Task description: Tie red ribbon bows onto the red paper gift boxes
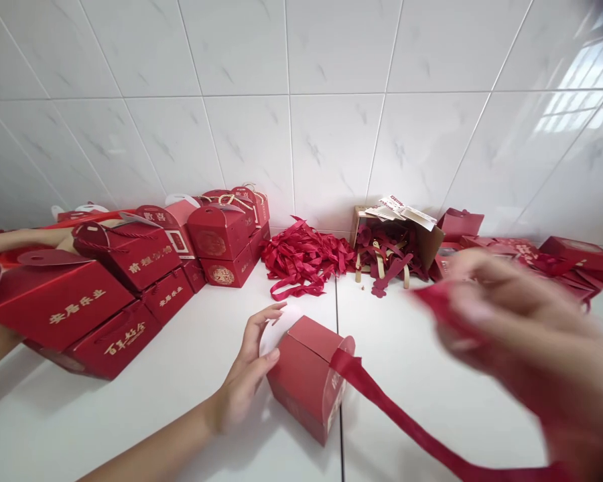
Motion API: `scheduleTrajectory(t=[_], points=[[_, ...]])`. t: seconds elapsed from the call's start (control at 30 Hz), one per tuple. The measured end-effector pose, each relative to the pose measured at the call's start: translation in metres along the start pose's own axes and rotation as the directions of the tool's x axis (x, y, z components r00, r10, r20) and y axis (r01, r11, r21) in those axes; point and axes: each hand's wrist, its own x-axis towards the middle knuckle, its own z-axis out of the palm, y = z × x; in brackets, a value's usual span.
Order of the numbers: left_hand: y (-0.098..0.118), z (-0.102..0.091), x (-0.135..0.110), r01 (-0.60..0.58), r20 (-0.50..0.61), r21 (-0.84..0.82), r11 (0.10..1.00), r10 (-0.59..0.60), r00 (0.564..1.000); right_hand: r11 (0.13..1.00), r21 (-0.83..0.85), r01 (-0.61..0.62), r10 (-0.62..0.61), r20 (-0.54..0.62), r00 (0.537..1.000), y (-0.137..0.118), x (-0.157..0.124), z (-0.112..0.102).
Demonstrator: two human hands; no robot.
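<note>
A small red gift box (301, 375) sits on the white table (181, 375) in front of me. My left hand (248, 371) rests against its left side, fingers curved on the box and its white flap. A long red ribbon (407, 422) runs from the box's front toward the lower right. My right hand (522, 335) is raised close to the camera and blurred by motion; it pinches the ribbon's upper end.
Stacked finished red boxes (130, 281) with gold lettering fill the left side. A heap of red ribbons (301, 258) lies by the tiled wall, beside a tipped cardboard box (396, 244) of tags. Flat red box blanks (543, 258) lie at right. Another person's arm (15, 241) reaches in far left.
</note>
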Motion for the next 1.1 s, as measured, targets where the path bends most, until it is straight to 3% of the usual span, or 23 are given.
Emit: scheduleTrajectory(t=[0.03, 0.13, 0.23, 0.33, 0.57, 0.8, 1.1], points=[[0.000, 0.001, -0.001, 0.032, 0.019, -0.061, 0.998, -0.030, 0.999, 0.998, 0.061, 0.019, -0.021, 0.025, 0.999, 0.005, 0.007, 0.015], [0.001, 0.007, -0.005, 0.093, 0.108, -0.228, 0.969, -0.070, 0.992, 0.985, 0.151, -0.087, 0.057, 0.196, 0.979, 0.028, 0.031, 0.056], [0.001, 0.011, -0.009, 0.099, 0.177, -0.288, 0.952, -0.049, 0.983, 0.967, 0.193, -0.169, 0.117, 0.254, 0.960, 0.052, 0.048, 0.077], [-0.001, 0.012, -0.014, 0.102, 0.214, -0.278, 0.955, -0.042, 0.976, 0.964, 0.199, -0.178, 0.122, 0.265, 0.957, 0.063, 0.051, 0.079], [-0.001, 0.012, -0.020, 0.098, 0.206, -0.194, 0.976, -0.058, 0.977, 0.957, 0.213, -0.199, 0.132, 0.296, 0.946, 0.062, 0.047, 0.076], [-0.003, 0.012, -0.020, 0.079, 0.214, -0.239, 0.968, -0.027, 0.976, 0.947, 0.244, -0.208, 0.127, 0.310, 0.942, 0.064, 0.046, 0.075], [0.004, 0.015, -0.020, 0.070, 0.231, -0.214, 0.974, -0.020, 0.973, 0.987, 0.076, -0.143, 0.122, 0.227, 0.966, 0.069, 0.045, 0.082]])
